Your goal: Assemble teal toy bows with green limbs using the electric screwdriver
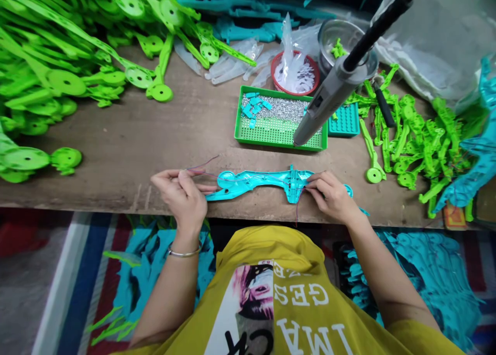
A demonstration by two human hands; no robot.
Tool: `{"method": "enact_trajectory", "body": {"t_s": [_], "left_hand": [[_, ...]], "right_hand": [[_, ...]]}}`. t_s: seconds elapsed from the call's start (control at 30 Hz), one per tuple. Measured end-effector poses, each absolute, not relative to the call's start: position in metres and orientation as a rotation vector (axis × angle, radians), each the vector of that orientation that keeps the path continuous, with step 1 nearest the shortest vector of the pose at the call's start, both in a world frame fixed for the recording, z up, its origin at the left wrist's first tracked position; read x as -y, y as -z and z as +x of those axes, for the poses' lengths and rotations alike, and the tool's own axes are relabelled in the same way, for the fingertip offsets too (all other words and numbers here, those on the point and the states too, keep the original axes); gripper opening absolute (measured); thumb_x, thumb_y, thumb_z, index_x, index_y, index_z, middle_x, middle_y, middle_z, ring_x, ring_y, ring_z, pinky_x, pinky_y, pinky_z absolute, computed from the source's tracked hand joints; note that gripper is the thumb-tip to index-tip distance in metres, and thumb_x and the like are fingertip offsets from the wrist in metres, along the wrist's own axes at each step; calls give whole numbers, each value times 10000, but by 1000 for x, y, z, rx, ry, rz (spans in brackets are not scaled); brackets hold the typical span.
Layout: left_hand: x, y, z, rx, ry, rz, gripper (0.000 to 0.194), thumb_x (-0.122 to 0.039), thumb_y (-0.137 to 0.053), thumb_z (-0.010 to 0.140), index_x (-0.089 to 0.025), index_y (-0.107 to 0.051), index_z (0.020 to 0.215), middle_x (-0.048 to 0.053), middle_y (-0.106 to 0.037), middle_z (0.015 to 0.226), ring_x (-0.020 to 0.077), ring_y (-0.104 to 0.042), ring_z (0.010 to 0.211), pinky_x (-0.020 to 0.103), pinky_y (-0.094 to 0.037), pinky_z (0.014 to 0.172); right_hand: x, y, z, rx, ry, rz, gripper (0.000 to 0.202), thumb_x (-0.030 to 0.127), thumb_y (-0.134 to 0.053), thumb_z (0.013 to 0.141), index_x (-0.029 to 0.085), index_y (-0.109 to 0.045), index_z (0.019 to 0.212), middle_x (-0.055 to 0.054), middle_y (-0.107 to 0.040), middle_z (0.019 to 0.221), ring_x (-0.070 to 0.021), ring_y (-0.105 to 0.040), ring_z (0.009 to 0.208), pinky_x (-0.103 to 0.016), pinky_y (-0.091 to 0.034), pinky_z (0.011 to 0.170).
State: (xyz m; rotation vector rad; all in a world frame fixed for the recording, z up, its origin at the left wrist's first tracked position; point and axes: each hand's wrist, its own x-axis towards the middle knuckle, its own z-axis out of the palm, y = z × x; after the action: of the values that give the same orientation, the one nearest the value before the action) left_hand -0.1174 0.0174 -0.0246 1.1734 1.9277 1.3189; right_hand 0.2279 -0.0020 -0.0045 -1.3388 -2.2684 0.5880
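A long blue plastic part lies across the front of the brown table, its hollow side up. Thin dark red and blue wires run along it, with one end hanging over its front edge near the crosspiece. My left hand is at the part's left end, thumb and fingers pinched on the wire, whose loose end sticks out to the upper right. At the crosspiece, my right hand has its fingers closed on the wire and the part's edge; it hides some of the part's right end.
Green parts pile up at the left, more at the right. Behind the blue part stand a green tray of screws, a red basket and a metal bowl. A grey-black tool hangs over the tray.
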Motion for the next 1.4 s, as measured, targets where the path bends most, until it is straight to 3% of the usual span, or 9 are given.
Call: {"method": "enact_trajectory", "body": {"t_s": [0.2, 0.3, 0.53, 0.67, 0.8, 0.87, 1.03, 1.23, 1.4], "left_hand": [[-16, 33, -118, -1920, -1379, 1237, 159, -296, -438, 1009, -261, -289, 966, 3, -732, 877, 113, -619, 404, 214, -403, 358], [-13, 32, -116, -1846, -1487, 1174, 185, -344, -458, 1011, -259, -302, 961, -2, -734, 890, 106, -632, 423, 204, -451, 380], [-3, 27, -117, -1592, -1612, 919, 328, -499, -637, 936, -236, -441, 958, 56, -727, 1091, 149, -746, 796, 237, -622, 551], [5, 29, -109, -1475, -1557, 727, 380, -547, -694, 886, -229, -495, 941, 68, -701, 1167, 171, -719, 908, 261, -636, 575], [10, 32, -97, -1421, -1539, 689, 369, -549, -688, 898, -222, -526, 948, 62, -677, 1169, 154, -696, 893, 283, -638, 657], [12, 32, -92, -1444, -1552, 751, 338, -533, -667, 924, -218, -547, 949, 52, -671, 1131, 133, -677, 879, 276, -619, 738], [19, 29, -84, -1459, -1538, 908, 297, -509, -630, 959, -214, -595, 950, 39, -651, 1013, 148, -647, 921, 278, -566, 834], [1, 28, -121, -1553, -1316, 1335, 236, -416, -546, 1008, -222, -624, 1118, 55, -716, 1025, 147, -680, 861, 274, -562, 789], [-52, 32, -207, -1955, -1182, 1538, 74, -269, -585, 936, -213, -624, 965, 23, -701, 857, 153, -648, 750, 292, -552, 754]], "right_hand": [[4, 15, 220, 2159, -373, -1424, 120, 131, -522, 956, 210, -609, 930, -106, -668, 1016, -217, -668, 963, -377, -571, 846], [5, 22, 221, 2156, -276, -1401, 124, 104, -549, 909, 196, -631, 908, -103, -668, 1001, -211, -666, 924, -359, -571, 814], [3, -2, 214, 2242, -56, -1408, 251, 140, -654, 797, 200, -707, 1035, -124, -711, 1185, -315, -655, 1037, -519, -508, 922], [-8, -19, 161, 2161, -246, -1215, 248, 189, -666, 884, 199, -691, 1130, -113, -731, 1186, -297, -649, 1148, -516, -494, 1039], [-18, -13, 90, 2187, -588, -1159, 312, 357, -632, 969, 183, -662, 1227, -114, -745, 1212, -295, -655, 1183, -587, -390, 1171], [-20, -7, 64, 2132, -804, -1217, 346, 421, -619, 977, 174, -666, 1215, -123, -758, 1184, -297, -685, 1130, -574, -432, 1128], [-21, -4, 44, 1801, -1231, -1275, 248, 402, -563, 1000, 209, -710, 1053, -60, -790, 986, -214, -734, 870, -354, -556, 810], [-23, -8, 78, 1672, -1038, -1390, 242, 416, -604, 974, 203, -713, 1011, -52, -755, 933, -189, -697, 830, -315, -534, 759], [-16, 6, 117, 1760, -550, -1457, 194, 360, -634, 958, 182, -710, 938, -42, -702, 833, -155, -635, 702, -284, -485, 663]]}}
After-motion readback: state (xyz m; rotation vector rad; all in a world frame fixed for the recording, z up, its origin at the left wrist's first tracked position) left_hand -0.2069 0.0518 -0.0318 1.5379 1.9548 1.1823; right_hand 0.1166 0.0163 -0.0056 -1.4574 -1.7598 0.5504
